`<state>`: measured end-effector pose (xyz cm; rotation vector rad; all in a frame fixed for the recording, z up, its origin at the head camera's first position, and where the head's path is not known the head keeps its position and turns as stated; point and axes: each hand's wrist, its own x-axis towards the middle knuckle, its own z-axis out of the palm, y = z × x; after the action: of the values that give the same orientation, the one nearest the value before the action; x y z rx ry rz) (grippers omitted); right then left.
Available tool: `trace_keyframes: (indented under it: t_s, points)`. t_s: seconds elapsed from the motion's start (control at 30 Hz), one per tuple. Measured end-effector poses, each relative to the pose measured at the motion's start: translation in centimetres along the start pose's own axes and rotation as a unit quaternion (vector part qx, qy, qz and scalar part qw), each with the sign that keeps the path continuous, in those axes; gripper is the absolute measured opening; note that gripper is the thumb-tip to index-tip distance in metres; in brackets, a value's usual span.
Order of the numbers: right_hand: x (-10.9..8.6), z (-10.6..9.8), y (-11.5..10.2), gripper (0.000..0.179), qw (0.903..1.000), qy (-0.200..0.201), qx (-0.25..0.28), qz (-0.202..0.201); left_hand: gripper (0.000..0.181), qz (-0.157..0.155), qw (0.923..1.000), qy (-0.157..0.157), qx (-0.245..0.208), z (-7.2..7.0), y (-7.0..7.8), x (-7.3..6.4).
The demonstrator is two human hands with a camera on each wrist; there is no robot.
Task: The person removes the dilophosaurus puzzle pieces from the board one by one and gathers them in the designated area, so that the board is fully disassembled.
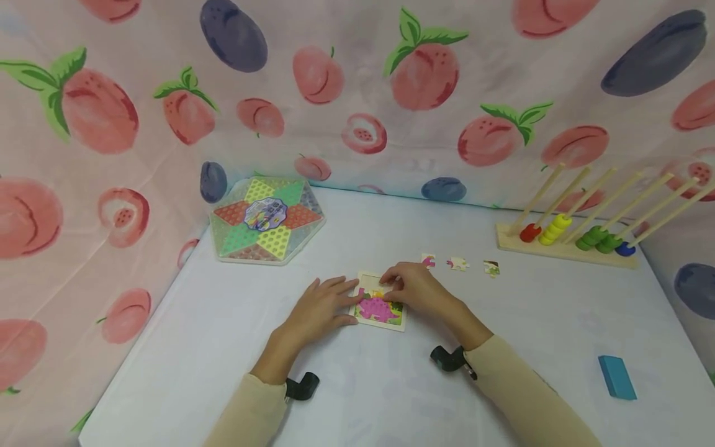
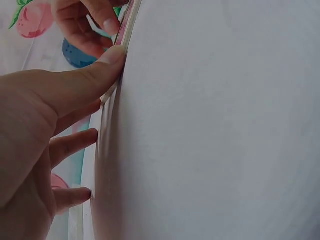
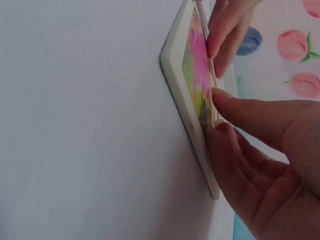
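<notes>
A small square jigsaw puzzle (image 1: 380, 313) with a pink dinosaur lies in a pale wooden frame, its upper part showing bare wood. My left hand (image 1: 324, 308) rests at the frame's left side, fingers spread and fairly straight, with the index fingertip over the picture. In the left wrist view the left thumb (image 2: 87, 82) touches the frame's edge. My right hand (image 1: 419, 288) is over the right side of the puzzle. Its thumb and index finger pinch a puzzle piece (image 3: 208, 116) at the picture's surface, mostly hidden by the fingertips.
Three loose puzzle pieces (image 1: 458, 264) lie beyond the right hand. A bead counting stand (image 1: 564, 248) with wooden rods is at the back right, a hexagonal Chinese checkers board (image 1: 268, 220) at the back left. A blue block (image 1: 617, 377) lies at the right. Fruit-print cloth hangs behind the white table.
</notes>
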<state>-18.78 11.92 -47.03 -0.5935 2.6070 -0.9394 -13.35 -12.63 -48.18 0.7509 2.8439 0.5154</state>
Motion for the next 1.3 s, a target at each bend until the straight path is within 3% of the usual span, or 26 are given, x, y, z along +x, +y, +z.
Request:
trace_keyframes:
  t_s: [0.17,0.47,1.03,1.3]
  points:
    - [0.7,0.4,0.0,0.027,0.9995,-0.02,0.014,-0.019,0.043,0.007,0.9997,0.002,-0.022,0.0,0.1,-0.3]
    - [1.6,0.5,-0.2,0.027,0.9976,-0.063,0.023,-0.017,0.033,0.012,0.9987,-0.012,-0.048,-0.1,-0.4,-0.6]
    - [2.3,0.7,-1.7,0.013,0.9968,-0.078,0.014,-0.006,0.032,0.005,0.9979,-0.011,-0.064,-0.4,-0.6,-0.7]
    - [2.2,0.9,-0.9,0.015,0.9982,-0.058,0.011,-0.013,0.031,0.008,0.9979,-0.01,-0.064,-0.4,-0.4,-0.7]
